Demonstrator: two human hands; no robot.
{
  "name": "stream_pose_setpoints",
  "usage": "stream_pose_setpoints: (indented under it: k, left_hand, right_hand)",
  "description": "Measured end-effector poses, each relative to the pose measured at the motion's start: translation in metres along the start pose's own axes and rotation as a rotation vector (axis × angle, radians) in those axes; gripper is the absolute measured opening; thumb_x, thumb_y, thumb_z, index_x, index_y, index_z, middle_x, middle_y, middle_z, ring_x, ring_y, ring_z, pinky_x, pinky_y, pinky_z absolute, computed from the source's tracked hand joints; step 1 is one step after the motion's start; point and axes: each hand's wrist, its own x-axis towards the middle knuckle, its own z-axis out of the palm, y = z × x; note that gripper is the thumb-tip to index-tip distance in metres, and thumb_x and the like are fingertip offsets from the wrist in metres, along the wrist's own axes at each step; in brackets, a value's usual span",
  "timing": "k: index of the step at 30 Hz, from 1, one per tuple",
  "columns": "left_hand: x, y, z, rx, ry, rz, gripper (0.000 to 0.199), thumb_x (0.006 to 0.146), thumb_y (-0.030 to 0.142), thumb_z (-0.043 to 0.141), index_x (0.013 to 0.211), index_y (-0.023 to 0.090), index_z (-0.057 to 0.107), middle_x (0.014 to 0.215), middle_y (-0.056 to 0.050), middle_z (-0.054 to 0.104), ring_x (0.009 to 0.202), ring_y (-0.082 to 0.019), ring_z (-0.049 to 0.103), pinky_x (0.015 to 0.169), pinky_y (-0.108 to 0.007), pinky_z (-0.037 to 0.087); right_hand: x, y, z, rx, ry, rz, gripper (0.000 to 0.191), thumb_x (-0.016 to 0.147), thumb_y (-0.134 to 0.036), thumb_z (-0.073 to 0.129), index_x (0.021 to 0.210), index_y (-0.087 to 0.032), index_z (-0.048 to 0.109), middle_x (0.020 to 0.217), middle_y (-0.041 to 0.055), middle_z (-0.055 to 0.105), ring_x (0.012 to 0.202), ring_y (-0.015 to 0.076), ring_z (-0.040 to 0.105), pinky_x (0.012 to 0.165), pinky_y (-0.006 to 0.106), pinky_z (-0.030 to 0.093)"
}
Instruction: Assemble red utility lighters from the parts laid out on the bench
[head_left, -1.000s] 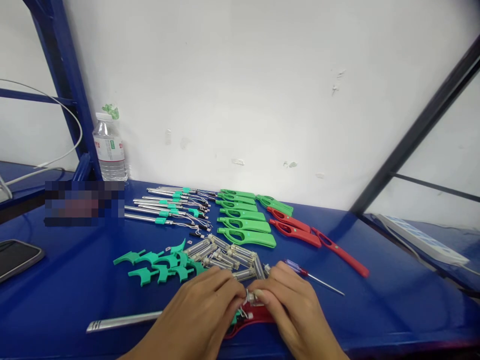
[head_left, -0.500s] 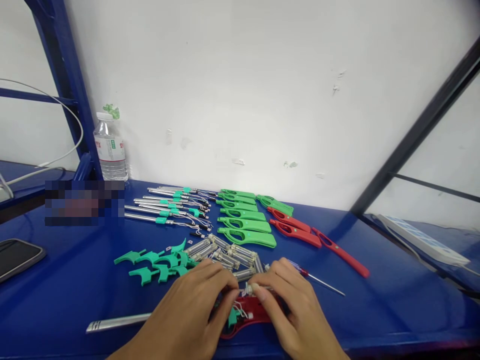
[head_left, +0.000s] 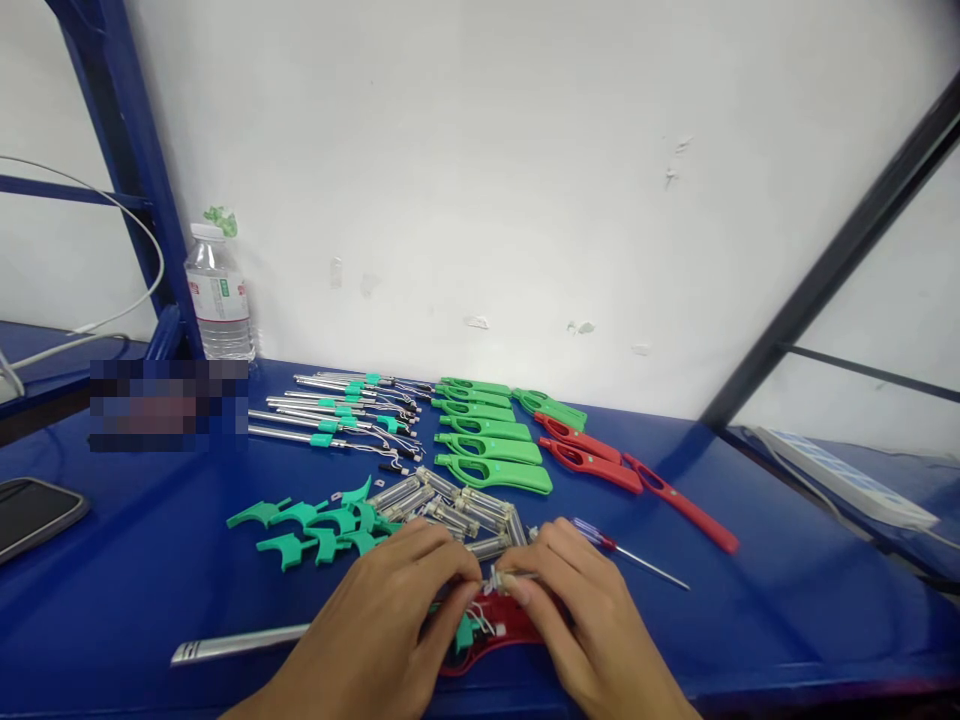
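Observation:
Close to the table's front edge lies a red lighter casing [head_left: 519, 622], its inside facing up. A green trigger [head_left: 466, 632] and thin white wires sit in its left end. From that side a silver metal tube [head_left: 232, 644] sticks out to the left. My right hand [head_left: 589, 610] pinches a clear fuel tank [head_left: 501, 579] by its end above the casing; my fingers cover most of it. My left hand [head_left: 409, 610] is closed in a pinch beside the tank's tip. What lies between its fingertips is too small and hidden to name.
Behind my hands are loose clear fuel tanks [head_left: 450, 515], green triggers [head_left: 326, 525], metal tubes with wires [head_left: 330, 415], green casings [head_left: 491, 450] and red casings [head_left: 592, 465]. A screwdriver [head_left: 637, 562] lies right. A bottle [head_left: 217, 300] and phone [head_left: 37, 515] are left.
My left fingertips have shifted slightly right, closer to the tip of the fuel tank. My right hand keeps its pinch, and the parts on the table have not moved.

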Motion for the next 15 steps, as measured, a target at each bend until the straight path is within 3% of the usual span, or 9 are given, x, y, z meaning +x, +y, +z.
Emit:
stream_pose_setpoints:
  k: [4,10,15]
  left_hand:
    - [0.0052,0.0048,-0.0038,0.000,-0.004,0.008,0.024,0.107,0.010,0.059,0.098,0.028,0.073,0.091,0.005,0.076,0.084,-0.015,0.075,0.072,-0.025,0.052]
    - [0.0027,0.0045,-0.0023,-0.010,-0.005,-0.007,0.024,0.109,0.013,0.058,0.098,0.028,0.074,0.091,0.004,0.076,0.084,-0.016,0.075,0.073,-0.026,0.053]
    - [-0.0019,0.0006,0.0031,-0.026,-0.003,-0.038,0.025,0.112,0.015,0.055,0.098,0.027,0.072,0.092,0.002,0.074,0.085,-0.018,0.072,0.073,-0.028,0.050]
  right_hand:
    - [0.0024,-0.0025,-0.0007,-0.017,0.001,-0.012,0.044,0.131,-0.046,0.039,0.109,-0.030,0.073,0.094,-0.0034,0.079,0.083,0.0182,0.076,0.083,0.032,0.059]
    - [0.0029,-0.0050,-0.0003,-0.050,0.020,-0.047,0.043,0.132,-0.047,0.036,0.113,-0.030,0.070,0.098,-0.0053,0.083,0.088,0.0155,0.083,0.100,0.031,0.060]
    - [0.0013,-0.0033,0.0005,-0.058,0.006,-0.036,0.042,0.132,-0.044,0.037,0.113,-0.029,0.071,0.100,-0.0013,0.084,0.091,0.0196,0.081,0.085,0.034,0.062]
